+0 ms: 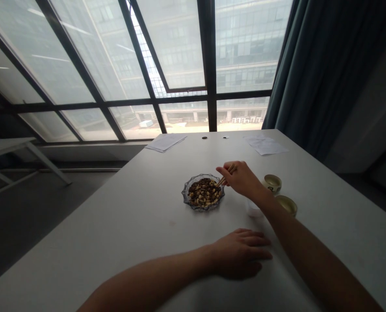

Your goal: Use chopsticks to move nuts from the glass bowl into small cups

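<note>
My right hand (241, 177) is closed around a pair of chopsticks (225, 175). Their tips reach down to the right side of a scalloped glass bowl (185, 198). Inside lies a mix of dark seeds and pale nuts (204, 193); whether the tips pinch a piece is too small to tell. Flat on the table, nearer to me, rests my left hand (241, 253), fingers spread and holding nothing. A clear plastic cup (254, 209) stands partly behind my right wrist. Beyond that forearm are a patterned ceramic cup (273, 183) and a shallow greenish dish (287, 204), partly hidden by the arm.
Papers lie at the far left (167, 142) and far right (266, 144) of the white table (141, 216). Two small round items sit near its far edge. Behind are large windows (180, 47) and a dark curtain (309, 78). Another table (7, 146) stands at left.
</note>
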The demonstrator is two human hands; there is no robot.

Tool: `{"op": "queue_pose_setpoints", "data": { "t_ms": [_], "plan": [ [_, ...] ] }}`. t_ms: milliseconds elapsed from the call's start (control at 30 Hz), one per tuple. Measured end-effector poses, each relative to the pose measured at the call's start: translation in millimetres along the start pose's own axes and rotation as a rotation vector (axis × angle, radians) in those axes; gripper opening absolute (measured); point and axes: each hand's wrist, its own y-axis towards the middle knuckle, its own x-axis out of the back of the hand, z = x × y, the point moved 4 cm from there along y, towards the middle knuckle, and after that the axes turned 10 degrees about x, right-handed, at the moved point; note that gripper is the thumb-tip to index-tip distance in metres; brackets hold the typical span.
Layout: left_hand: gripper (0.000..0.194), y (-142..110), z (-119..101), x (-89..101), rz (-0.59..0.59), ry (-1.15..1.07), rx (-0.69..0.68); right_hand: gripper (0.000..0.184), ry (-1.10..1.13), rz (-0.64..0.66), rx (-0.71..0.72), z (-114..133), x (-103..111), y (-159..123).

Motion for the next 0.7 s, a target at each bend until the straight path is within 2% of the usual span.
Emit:
{"op": "queue_pose_setpoints", "data": {
  "t_ms": [167, 300, 700],
  "plan": [
    [0.039, 0, 0, -0.5, -0.021, 0.008, -0.019, 0.046, -0.048, 0.013, 0.041, -2, -7, 1],
    [0.039, -1, 0, -0.6, -0.025, 0.014, -0.015, 0.048, -0.035, -0.023, 0.052, -4, -4, 1],
    [0.041, -1, 1, -0.1, -0.006, 0.009, 0.013, 0.054, 0.114, -0.120, 0.027, 11, 32, -7]
  ]
}}
